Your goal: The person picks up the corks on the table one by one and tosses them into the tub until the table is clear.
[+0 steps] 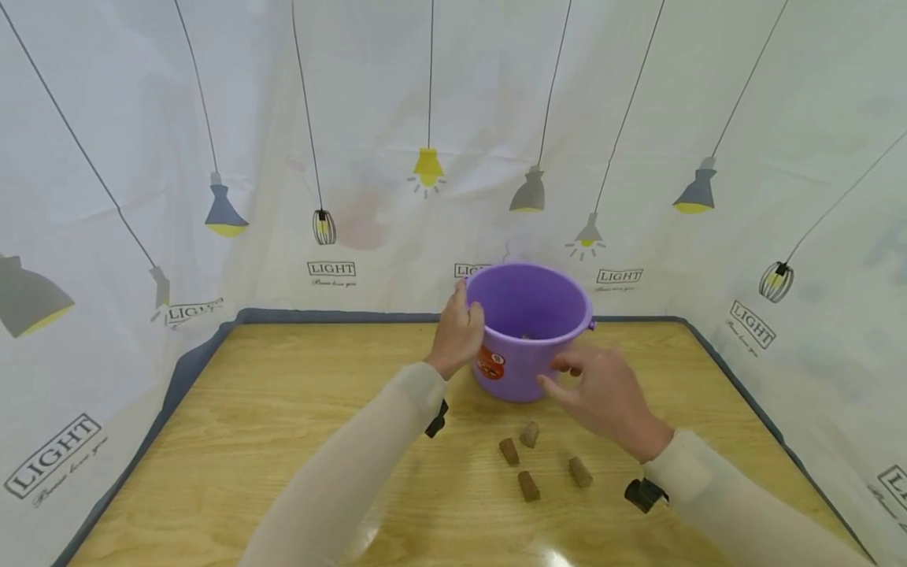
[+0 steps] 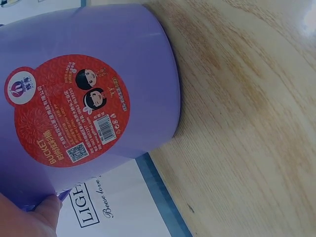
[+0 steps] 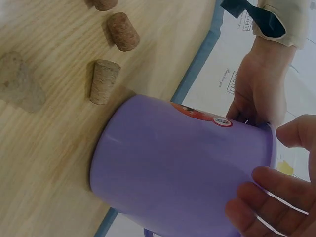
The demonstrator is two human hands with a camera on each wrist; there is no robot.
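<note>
A purple plastic bucket [image 1: 524, 366] stands upright on the wooden table, with a round red label [image 2: 74, 111] on its side. My left hand [image 1: 457, 335] grips its rim at the left. To the right of the bucket is my right hand [image 1: 605, 394], thumb and fingers spread apart with nothing between them. In the right wrist view its fingers [image 3: 281, 197] are close to the bucket wall; whether they touch it I cannot tell. Several tapered brown corks, one of them a cork [image 1: 528, 486] lying nearest me, are scattered in front of the bucket. Inside, a small pale bit shows; its kind is unclear.
The light wooden table [image 1: 319, 394] has a dark blue border along its back and sides. Behind it hangs a white cloth [image 1: 383, 102] printed with lamps and the word LIGHT. A small knob [image 1: 593, 325] juts out from the bucket's right rim.
</note>
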